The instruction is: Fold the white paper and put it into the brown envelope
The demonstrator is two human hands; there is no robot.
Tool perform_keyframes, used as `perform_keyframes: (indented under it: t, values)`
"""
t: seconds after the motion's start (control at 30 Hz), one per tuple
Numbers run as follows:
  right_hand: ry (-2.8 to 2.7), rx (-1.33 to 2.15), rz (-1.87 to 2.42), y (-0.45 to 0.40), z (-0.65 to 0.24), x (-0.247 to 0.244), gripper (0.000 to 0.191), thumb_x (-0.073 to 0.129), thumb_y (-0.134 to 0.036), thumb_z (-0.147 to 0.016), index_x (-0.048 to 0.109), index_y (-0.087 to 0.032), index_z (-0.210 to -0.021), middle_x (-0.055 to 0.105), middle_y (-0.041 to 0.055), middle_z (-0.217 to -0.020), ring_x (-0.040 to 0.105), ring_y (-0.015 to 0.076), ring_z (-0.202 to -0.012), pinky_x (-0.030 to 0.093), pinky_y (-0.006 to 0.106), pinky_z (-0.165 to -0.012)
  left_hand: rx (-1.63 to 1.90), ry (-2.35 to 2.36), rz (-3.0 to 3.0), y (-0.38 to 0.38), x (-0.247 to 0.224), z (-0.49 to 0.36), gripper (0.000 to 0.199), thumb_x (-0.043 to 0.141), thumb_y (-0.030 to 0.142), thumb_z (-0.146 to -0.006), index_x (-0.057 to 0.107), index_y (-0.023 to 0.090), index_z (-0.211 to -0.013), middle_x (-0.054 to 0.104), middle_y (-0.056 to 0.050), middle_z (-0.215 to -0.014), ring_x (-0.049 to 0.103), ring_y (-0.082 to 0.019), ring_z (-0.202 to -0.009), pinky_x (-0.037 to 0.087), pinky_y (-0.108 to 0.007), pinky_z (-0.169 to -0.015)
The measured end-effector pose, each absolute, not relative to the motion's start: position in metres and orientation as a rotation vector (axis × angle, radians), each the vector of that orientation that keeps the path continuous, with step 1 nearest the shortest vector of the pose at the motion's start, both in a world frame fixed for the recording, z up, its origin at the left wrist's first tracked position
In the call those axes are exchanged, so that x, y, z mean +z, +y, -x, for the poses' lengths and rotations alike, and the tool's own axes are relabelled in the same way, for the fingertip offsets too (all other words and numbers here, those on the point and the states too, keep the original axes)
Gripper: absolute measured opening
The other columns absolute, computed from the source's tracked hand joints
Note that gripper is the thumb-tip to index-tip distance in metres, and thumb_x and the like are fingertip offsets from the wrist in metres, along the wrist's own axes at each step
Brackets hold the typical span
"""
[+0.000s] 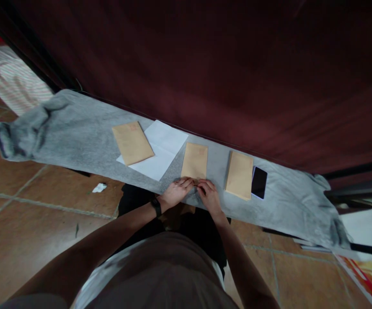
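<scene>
Brown paper envelope (195,159) on grey cloth (76,133), between white paper sheet (167,143) and envelope stack (240,175): pinching near edge with left hand (175,192) and right hand (210,195). Keep edge square; press evenly from middle outward.

Cloth-covered surface (86,141) before you, centre envelope (195,161) with your left hand (176,192) and right hand (210,195) at its near edge, envelopes (133,143) on paper sheet (164,143) to your left, envelope stack (240,175) right, phone (259,183) just beyond it rightward.
</scene>
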State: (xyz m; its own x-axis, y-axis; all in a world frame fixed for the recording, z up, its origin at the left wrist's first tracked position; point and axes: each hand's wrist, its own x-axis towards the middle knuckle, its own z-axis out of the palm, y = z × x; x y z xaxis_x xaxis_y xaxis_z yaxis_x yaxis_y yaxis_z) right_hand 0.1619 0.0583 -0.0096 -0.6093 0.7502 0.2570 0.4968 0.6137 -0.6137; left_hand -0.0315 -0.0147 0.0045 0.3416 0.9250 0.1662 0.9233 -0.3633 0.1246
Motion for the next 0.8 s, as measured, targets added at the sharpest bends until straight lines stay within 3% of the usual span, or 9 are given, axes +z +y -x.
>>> perform_keyframes:
  t: [0.27,0.43,0.6,0.8]
  values:
    - [-2.349,0.614,0.92,0.039,-0.162,-0.005,0.026,0.046,-0.025,-0.101,0.067,-0.021,-0.115,0.067,0.0086,-0.126,0.058,0.0211,-0.124,0.038,0.047,-0.115,0.378,1.738,-2.707,-0.017,0.006,0.031,0.037,0.051,0.007,-0.092,0.057,0.014,-0.128,0.06,-0.014,-0.138,0.055,-0.023,-0.129,0.046,-0.037,-0.107]
    - [-2.332,0.713,0.921,0.057,-0.153,0.004,0.034,0.039,-0.03,-0.105,0.068,-0.022,-0.12,0.069,0.0073,-0.126,0.06,0.0195,-0.122,0.045,0.041,-0.111,0.422,1.719,-2.715,-0.016,0.004,0.032,0.037,0.052,0.006,-0.091,0.058,0.015,-0.127,0.061,-0.014,-0.136,0.056,-0.023,-0.128,0.046,-0.038,-0.106]
    - [-2.606,0.706,0.79,0.086,-0.128,0.005,0.044,0.029,-0.038,-0.107,0.058,-0.024,-0.138,0.052,0.0033,-0.149,0.042,0.0157,-0.142,0.032,0.04,-0.122,0.563,1.736,-2.638,-0.014,-0.004,0.033,0.031,0.055,0.006,-0.09,0.061,0.013,-0.12,0.068,-0.014,-0.123,0.061,-0.023,-0.121,0.047,-0.039,-0.108]
    - [-2.82,0.514,0.833,0.111,-0.105,-0.008,0.048,0.026,-0.039,-0.107,0.041,-0.028,-0.151,0.029,0.0007,-0.163,0.023,0.0198,-0.151,0.02,0.046,-0.125,0.671,1.698,-2.602,-0.013,-0.009,0.036,0.026,0.054,0.009,-0.092,0.063,0.016,-0.115,0.069,-0.011,-0.123,0.061,-0.021,-0.122,0.048,-0.039,-0.107]
